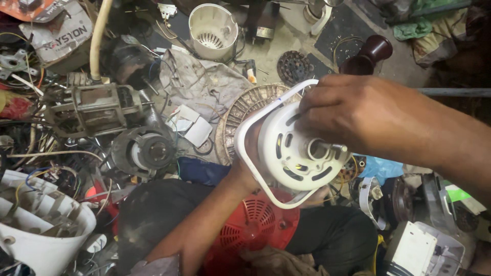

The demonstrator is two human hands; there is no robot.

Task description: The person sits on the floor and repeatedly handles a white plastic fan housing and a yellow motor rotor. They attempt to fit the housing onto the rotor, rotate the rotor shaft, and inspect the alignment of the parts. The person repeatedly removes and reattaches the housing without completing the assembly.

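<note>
The floor around me was grimy concrete, crowded with scrap. A grey rag lay spread on it; beyond the rag stood a white slotted tub, left of it a bare motor frame. Light was dim and warm.

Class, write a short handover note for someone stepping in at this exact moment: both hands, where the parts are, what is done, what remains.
Left hand: under the white motor housing, supporting it above the lap.
Right hand: on the housing's top edge, fingers by the white bracket looped around it.
Below: red vented cover. Left of it: bare motor.
Done: housing lifted, shaft end facing up.
Left: cannot tell from this view.
</note>
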